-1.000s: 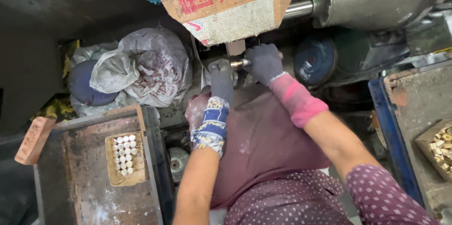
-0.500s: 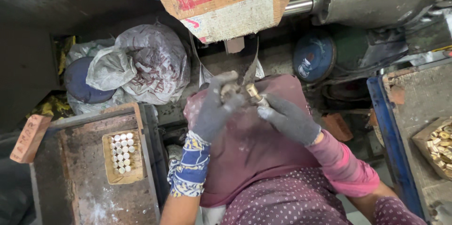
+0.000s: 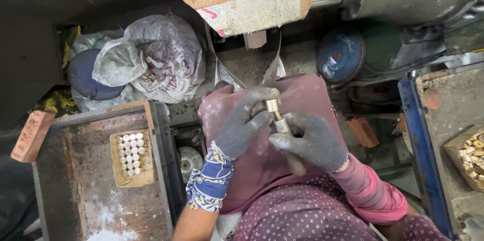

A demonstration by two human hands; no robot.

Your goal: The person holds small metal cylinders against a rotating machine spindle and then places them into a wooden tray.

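1. We note a rusty bench [image 3: 65,180] at left; a small tray [image 3: 132,158] of pale round pieces lies on it.
2. White powder [image 3: 108,221] dusts its near end.
3. A brick [image 3: 33,135] rests on its left edge.

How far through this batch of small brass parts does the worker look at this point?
Looks partway. Done, seemingly: a small tray at the left holds neat rows of round pieces. In hand: both gloved hands, left hand and right hand, hold a rod with a brass piece on its tip over the lap. Left, apparently: a box of loose brass parts at the right.
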